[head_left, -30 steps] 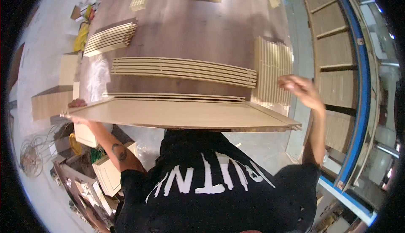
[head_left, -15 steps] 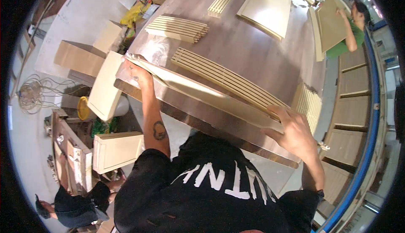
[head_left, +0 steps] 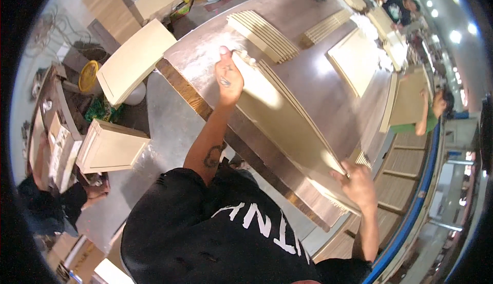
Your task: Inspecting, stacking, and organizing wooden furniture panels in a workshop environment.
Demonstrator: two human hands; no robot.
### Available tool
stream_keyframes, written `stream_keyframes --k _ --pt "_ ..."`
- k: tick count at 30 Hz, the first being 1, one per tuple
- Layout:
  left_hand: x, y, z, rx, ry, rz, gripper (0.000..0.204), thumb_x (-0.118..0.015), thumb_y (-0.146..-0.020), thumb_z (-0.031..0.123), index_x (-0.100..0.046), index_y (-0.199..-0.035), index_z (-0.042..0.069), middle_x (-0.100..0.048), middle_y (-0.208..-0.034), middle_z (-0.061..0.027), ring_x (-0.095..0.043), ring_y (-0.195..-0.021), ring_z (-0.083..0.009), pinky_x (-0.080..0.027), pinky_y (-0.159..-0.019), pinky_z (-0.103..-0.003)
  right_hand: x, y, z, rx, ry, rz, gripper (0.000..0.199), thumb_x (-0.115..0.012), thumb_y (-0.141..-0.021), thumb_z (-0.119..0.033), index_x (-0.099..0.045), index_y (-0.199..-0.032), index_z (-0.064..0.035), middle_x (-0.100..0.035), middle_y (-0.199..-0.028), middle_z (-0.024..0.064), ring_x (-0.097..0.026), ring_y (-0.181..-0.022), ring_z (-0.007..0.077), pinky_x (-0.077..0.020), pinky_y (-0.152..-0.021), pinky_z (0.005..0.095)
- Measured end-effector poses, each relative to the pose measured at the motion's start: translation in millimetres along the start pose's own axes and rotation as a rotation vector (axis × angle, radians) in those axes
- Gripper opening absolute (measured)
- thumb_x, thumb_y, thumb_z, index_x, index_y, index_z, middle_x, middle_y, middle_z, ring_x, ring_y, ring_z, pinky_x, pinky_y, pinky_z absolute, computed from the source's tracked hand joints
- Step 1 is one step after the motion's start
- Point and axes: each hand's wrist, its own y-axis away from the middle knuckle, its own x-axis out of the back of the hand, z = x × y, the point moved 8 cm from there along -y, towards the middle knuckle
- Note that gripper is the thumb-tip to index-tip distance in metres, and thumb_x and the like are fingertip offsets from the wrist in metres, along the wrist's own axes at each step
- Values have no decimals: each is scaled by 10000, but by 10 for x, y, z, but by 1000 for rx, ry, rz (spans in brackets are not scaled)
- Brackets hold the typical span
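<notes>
The left hand (head_left: 228,81) grasps the left end of a long pale panel (head_left: 282,124), with the thumb pointing up and the palm against the end of it. The panel stands tilted over the near side of a large brown table (head_left: 336,114), and it runs slantwise from the left hand down to the right hand (head_left: 358,184). The right hand touches the other end, its fingers bent at the far edge (this hand is a little blurred, so I cannot tell if it is closed firmly on the panel). Farther on the table lie a stack of pale strips (head_left: 264,36), a second stack (head_left: 328,27) to the right of it, and a flat pale board (head_left: 355,60). On the far right, a person in green (head_left: 422,124) holds an upright board (head_left: 408,99) beside the table. On the left, apart from the table, there are a pale box-shaped piece (head_left: 115,148) and a yellow round rim (head_left: 89,76)
</notes>
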Motion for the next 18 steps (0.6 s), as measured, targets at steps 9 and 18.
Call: stream_keyframes --k 9,18 --pt "132 60 265 -176 24 88 520 -283 -1013 310 -415 -645 -32 -345 -516 -197 -300 -474 -323 -310 -499 -431 86 109 -222 11 91 114 137 -659 -813 -140 -645 -805 -4 -594 -579 168 -600 -508 299 -455 -502 375" --pt "72 -117 -84 -191 113 11 491 -274 -1020 277 -525 -765 -59 -518 -592 -230 -491 -452 -261 -398 -500 -365 968 496 -452 66 13 125 215 -642 -835 -110 -675 -1018 -2 -697 -825 158 -680 -621 229 -556 -517 335"
